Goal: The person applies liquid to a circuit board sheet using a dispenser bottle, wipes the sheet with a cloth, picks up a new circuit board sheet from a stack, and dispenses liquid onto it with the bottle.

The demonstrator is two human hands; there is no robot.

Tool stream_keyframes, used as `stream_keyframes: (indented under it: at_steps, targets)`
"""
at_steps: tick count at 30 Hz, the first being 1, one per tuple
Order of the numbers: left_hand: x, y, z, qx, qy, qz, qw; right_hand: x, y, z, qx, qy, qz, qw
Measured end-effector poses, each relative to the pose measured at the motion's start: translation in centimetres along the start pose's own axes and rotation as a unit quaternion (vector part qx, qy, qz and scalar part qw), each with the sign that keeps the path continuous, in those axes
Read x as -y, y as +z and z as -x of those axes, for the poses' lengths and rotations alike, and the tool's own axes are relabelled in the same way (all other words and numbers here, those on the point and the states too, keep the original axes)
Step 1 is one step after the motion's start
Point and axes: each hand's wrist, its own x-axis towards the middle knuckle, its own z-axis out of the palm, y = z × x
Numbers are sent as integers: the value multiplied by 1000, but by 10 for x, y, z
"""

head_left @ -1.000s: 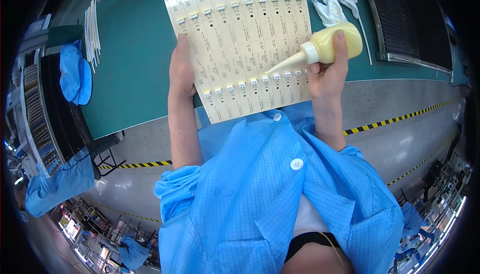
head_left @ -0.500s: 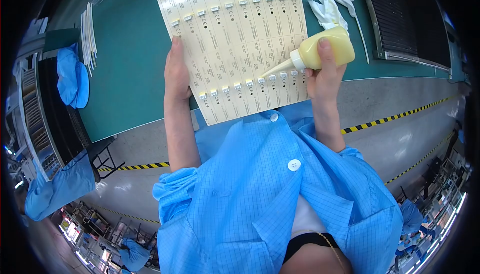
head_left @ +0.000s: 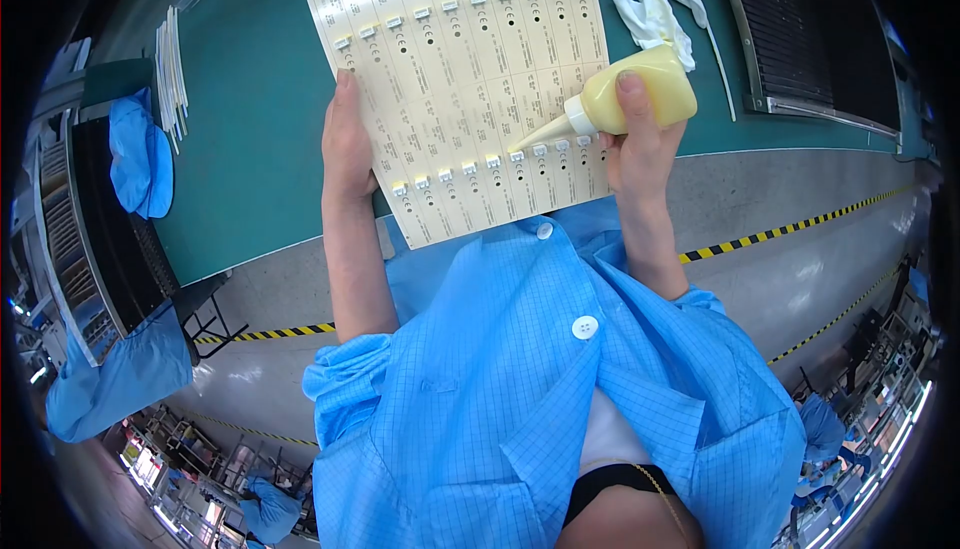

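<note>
Green table [head_left: 245, 149] at 12 o'clock, black rack [head_left: 795, 49] at 2 o'clock. Over the table's near edge, a pale printed board sheet [head_left: 440, 109], pinched at its 9 o'clock edge by the left hand [head_left: 348, 149]. The right hand [head_left: 645, 154] is wrapped around a yellow bottle [head_left: 662, 89]; white cloth [head_left: 657, 4] lies beyond, at 1 o'clock. The bottle's long nozzle [head_left: 546, 135] slants to 8 o'clock, unobstructed, its tip at 1 white connector [head_left: 517, 158], nearer the right hand; contact unclear.
</note>
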Motion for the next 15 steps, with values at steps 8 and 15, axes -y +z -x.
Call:
stream_keyframes:
  at_steps: [8, 15]
  targets:
    - [0, 0, 0, -2, 4, -10, 1000, 0, 1, 0, -10, -2, -11, 1000]
    - [-1, 0, 0, 1, -2, -6, 1000, 0, 0, -1, -1, -8, -9, 1000]
